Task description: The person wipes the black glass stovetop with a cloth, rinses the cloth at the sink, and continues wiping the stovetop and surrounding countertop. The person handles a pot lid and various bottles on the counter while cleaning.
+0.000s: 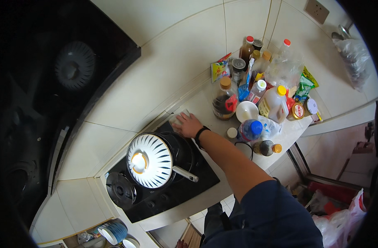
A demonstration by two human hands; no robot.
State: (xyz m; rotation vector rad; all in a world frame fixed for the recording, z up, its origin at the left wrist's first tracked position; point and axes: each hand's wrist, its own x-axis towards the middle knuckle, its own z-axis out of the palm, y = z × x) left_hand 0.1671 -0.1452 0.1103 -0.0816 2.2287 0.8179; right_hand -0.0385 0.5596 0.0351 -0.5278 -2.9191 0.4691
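Observation:
My right hand (pixel 189 125) lies palm down on the counter at the back corner of the black gas hob (pixel 182 198), fingers apart. Something pale shows under its fingertips, too unclear to name. Beside that hand, a burner grate (pixel 184 152) is partly covered by a dark pan, whose metallic handle (pixel 185 174) points towards me. Over the pan sits a white ceramic dish (pixel 159 161) with dark radiating stripes; a bright, orange-rimmed piece (pixel 139 162) stands at its middle. Only the fingers of my left hand (pixel 182 244) show at the bottom edge, low beside the counter.
Bottles, jars and packets crowd the counter to the right, including a sauce bottle (pixel 224 104), a white bowl (pixel 247 111) and a blue-capped bottle (pixel 250 130). A second burner (pixel 120 189) is at left. The range hood (pixel 93 77) overhangs; stacked bowls (pixel 114 232) stand lower left.

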